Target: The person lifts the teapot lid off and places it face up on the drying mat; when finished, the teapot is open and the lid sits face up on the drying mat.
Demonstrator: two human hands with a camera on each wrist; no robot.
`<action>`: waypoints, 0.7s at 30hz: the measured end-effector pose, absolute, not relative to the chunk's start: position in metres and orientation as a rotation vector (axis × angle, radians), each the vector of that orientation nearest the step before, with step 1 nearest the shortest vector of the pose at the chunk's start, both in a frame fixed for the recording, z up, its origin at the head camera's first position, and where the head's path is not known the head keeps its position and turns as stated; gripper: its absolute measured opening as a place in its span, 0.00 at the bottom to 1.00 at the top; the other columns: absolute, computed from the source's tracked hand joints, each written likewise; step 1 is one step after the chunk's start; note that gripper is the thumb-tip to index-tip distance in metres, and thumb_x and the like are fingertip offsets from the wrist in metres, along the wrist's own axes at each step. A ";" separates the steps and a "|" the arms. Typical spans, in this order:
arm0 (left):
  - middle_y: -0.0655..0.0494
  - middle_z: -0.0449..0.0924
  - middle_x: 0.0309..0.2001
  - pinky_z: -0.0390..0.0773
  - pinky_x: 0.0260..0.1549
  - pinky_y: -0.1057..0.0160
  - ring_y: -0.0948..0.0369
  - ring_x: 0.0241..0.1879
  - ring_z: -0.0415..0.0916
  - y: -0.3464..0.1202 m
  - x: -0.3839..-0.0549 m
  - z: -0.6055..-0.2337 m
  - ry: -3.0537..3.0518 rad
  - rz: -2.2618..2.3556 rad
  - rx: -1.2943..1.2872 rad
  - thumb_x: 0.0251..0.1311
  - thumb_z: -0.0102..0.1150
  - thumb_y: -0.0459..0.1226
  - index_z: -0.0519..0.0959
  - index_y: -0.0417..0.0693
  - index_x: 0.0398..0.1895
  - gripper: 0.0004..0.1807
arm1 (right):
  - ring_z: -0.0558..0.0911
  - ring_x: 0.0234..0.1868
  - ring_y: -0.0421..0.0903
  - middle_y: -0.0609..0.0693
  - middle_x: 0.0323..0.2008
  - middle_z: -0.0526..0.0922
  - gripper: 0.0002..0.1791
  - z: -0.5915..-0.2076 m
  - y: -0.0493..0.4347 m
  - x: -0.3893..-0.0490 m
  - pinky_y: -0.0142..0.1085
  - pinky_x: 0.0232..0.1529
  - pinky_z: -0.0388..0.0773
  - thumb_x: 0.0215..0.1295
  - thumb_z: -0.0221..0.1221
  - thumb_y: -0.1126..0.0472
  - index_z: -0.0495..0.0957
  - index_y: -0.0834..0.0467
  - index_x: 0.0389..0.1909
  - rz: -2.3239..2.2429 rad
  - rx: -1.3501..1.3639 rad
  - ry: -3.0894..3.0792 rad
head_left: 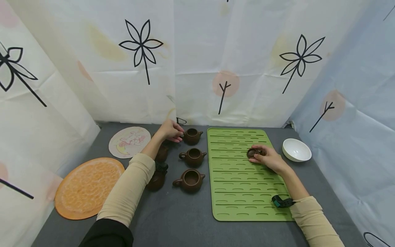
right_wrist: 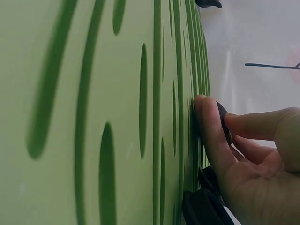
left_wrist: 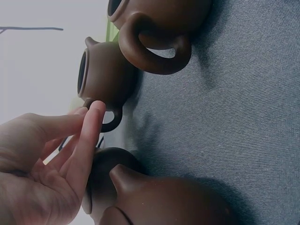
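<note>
At the back of the table my left hand (head_left: 171, 131) pinches the handle of the farthest brown teapot (head_left: 192, 136) between thumb and fingertips. This lidless teapot (left_wrist: 105, 70) stands upright. Two more lidless teapots, a middle one (head_left: 193, 157) and a near one (head_left: 190, 180), line up in front of it. Over the green ridged mat (head_left: 240, 202), my right hand (head_left: 267, 158) holds a small round brown lid (right_wrist: 224, 123) by its edge. Other dark pieces (right_wrist: 204, 206) lie beside that hand, partly covered by it. My left forearm partly hides another row of brown teapots (head_left: 156, 180).
A white bowl (head_left: 297, 150) stands right of the mat. On the left lie an orange oval placemat (head_left: 89, 188) and a round pale mat (head_left: 128, 142) with a drawing. Patterned cloth (head_left: 197, 61) walls off the back and sides of the grey table (head_left: 182, 219).
</note>
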State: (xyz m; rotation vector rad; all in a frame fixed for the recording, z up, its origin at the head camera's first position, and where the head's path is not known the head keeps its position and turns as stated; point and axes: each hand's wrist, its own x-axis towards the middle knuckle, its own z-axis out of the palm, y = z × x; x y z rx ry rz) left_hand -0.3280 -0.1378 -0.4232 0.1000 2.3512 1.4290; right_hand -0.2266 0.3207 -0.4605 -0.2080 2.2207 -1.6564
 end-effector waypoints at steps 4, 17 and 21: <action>0.27 0.85 0.59 0.93 0.47 0.51 0.64 0.27 0.88 -0.137 -0.328 -0.424 2.351 1.437 0.101 0.77 0.59 0.28 0.84 0.29 0.61 0.15 | 0.89 0.57 0.45 0.81 0.71 0.63 0.32 -0.462 0.321 -0.227 0.33 0.59 0.88 0.82 0.51 0.74 0.55 0.76 0.81 -1.625 -0.244 2.300; 0.27 0.85 0.59 0.92 0.50 0.49 0.63 0.29 0.89 -0.139 -0.329 -0.421 2.342 1.415 0.128 0.78 0.59 0.29 0.82 0.29 0.63 0.16 | 0.91 0.50 0.43 0.82 0.68 0.69 0.33 -0.457 0.321 -0.227 0.37 0.55 0.91 0.81 0.55 0.72 0.56 0.75 0.80 -1.525 -0.300 2.391; 0.27 0.82 0.62 0.93 0.47 0.54 0.65 0.30 0.89 -0.144 -0.327 -0.414 2.344 1.413 0.147 0.79 0.58 0.31 0.80 0.29 0.66 0.18 | 0.93 0.48 0.46 0.81 0.64 0.74 0.34 -0.448 0.322 -0.223 0.40 0.54 0.91 0.82 0.56 0.70 0.56 0.74 0.81 -1.475 -0.315 2.417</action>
